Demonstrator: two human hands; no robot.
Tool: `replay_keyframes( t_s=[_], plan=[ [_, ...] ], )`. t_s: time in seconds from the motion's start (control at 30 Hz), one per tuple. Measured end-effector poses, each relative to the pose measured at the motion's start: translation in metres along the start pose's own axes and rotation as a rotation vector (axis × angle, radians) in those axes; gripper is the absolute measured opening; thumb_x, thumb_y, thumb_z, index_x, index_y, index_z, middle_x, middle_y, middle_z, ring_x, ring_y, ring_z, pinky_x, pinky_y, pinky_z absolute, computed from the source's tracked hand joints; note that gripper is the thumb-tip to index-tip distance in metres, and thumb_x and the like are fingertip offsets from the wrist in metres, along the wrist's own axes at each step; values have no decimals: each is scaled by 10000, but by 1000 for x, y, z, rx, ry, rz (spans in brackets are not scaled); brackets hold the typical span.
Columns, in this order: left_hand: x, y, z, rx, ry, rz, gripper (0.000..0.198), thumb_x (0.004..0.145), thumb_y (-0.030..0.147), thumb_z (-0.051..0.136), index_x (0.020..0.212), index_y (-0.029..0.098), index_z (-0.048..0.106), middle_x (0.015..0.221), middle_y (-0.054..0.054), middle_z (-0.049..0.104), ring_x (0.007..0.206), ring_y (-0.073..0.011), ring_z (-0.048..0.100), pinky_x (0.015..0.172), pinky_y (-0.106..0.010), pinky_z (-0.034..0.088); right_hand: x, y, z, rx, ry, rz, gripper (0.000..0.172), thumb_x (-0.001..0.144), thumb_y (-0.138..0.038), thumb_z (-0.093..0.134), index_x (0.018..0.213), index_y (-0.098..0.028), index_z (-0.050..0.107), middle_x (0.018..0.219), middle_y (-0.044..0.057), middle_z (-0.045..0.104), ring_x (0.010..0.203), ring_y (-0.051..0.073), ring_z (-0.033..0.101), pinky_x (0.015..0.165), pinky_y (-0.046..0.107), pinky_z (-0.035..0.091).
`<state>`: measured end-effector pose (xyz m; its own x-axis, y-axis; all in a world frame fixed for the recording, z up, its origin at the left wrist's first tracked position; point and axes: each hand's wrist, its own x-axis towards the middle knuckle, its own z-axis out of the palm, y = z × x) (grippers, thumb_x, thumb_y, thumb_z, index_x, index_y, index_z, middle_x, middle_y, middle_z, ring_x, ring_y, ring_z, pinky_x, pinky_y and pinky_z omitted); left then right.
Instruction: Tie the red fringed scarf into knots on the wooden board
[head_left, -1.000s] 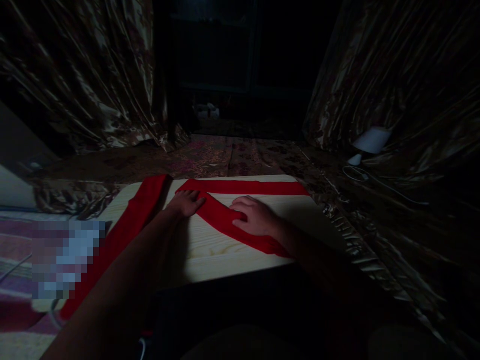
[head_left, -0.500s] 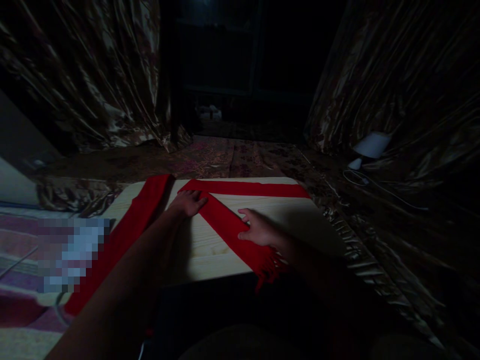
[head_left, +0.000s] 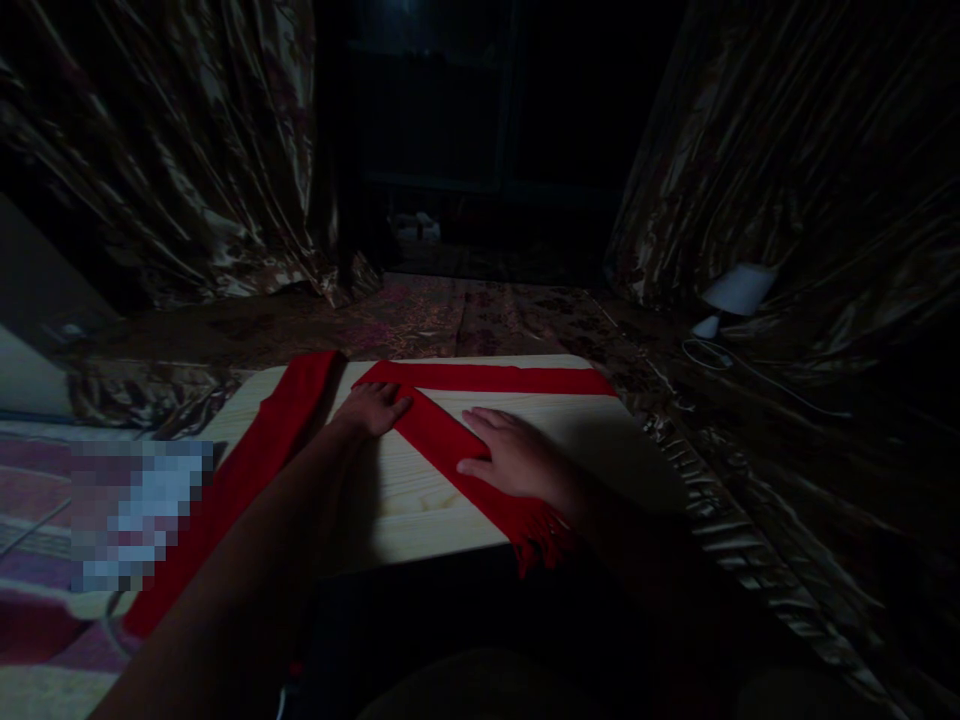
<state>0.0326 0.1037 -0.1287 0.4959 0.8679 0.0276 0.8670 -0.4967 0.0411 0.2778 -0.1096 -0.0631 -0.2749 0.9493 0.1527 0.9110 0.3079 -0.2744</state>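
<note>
A red scarf lies on a pale wooden table. One stretch runs along the far edge, bends at the far left, and slants back toward me, ending in fringe over the near edge. Flat on that bend rests my left hand, fingers spread. My right hand lies open across the slanting stretch, above the fringe, with thumb and fingers apart. Along the table's left side runs another long red strip of cloth; whether it joins the scarf I cannot tell.
A blurred-out flat item lies left of the table on a striped cloth. To the right, a small white lamp with a loose cord stands on the patterned floor covering. Patterned curtains hang on both sides.
My right hand has shifted slightly left and flattened onto the slanting stretch of the scarf. My left hand stays on the bend.
</note>
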Motion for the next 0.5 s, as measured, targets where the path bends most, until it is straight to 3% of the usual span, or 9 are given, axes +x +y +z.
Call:
replay_keyframes(
  t_s=[0.07, 0.13, 0.2, 0.27, 0.33, 0.4, 0.5],
  plan=[
    [0, 0, 0, 6, -6, 3, 792, 924, 673, 184, 1386, 133, 535, 1390, -219, 562, 1290, -378, 512, 1057, -468, 350, -1, -3, 15, 6, -60, -105, 764, 908, -613, 536, 1550, -241, 357, 1625, 117, 287, 1497, 314, 247, 1201, 506, 218],
    [-1, 0, -1, 11, -6, 5, 783, 926, 667, 191, 1385, 136, 538, 1380, -216, 571, 1283, -370, 519, 1056, -462, 351, -2, 2, 26, 19, -175, -165, 736, 936, -638, 464, 1563, -280, 323, 1648, 90, 219, 1524, 319, 161, 1208, 563, 147],
    [-2, 1, -1, 13, -3, 4, 785, 924, 667, 197, 1385, 133, 540, 1375, -220, 573, 1285, -371, 518, 1058, -462, 350, 0, 14, 29, 51, -259, -212, 678, 968, -625, 403, 1558, -298, 331, 1643, 70, 240, 1522, 291, 184, 1212, 546, 153],
    [-3, 2, -2, 11, 4, 3, 792, 924, 665, 196, 1398, 127, 532, 1380, -221, 570, 1293, -374, 512, 1063, -460, 348, 5, 31, 26, 67, -235, -235, 615, 1000, -576, 369, 1537, -276, 382, 1619, 72, 309, 1499, 240, 267, 1215, 465, 206],
    [-4, 3, -3, 7, 7, -5, 798, 925, 660, 200, 1420, 119, 515, 1393, -220, 563, 1304, -373, 506, 1071, -454, 344, 15, 52, 20, 23, -112, -186, 592, 1001, -542, 397, 1490, -215, 470, 1584, 105, 377, 1470, 223, 330, 1202, 403, 255],
    [-4, 4, -3, 5, 1, -19, 800, 924, 656, 215, 1442, 117, 498, 1412, -214, 551, 1321, -372, 493, 1084, -452, 334, 26, 75, 16, -101, 24, -41, 597, 965, -548, 477, 1417, -167, 562, 1586, 145, 361, 1487, 281, 285, 1204, 442, 241],
    [-3, 3, -2, 5, -13, -33, 810, 920, 662, 227, 1466, 119, 480, 1439, -210, 531, 1346, -377, 469, 1101, -459, 319, 40, 108, 17, -202, -13, 142, 627, 956, -583, 469, 1434, -185, 543, 1597, 147, 336, 1492, 326, 262, 1199, 495, 224]
  ],
)
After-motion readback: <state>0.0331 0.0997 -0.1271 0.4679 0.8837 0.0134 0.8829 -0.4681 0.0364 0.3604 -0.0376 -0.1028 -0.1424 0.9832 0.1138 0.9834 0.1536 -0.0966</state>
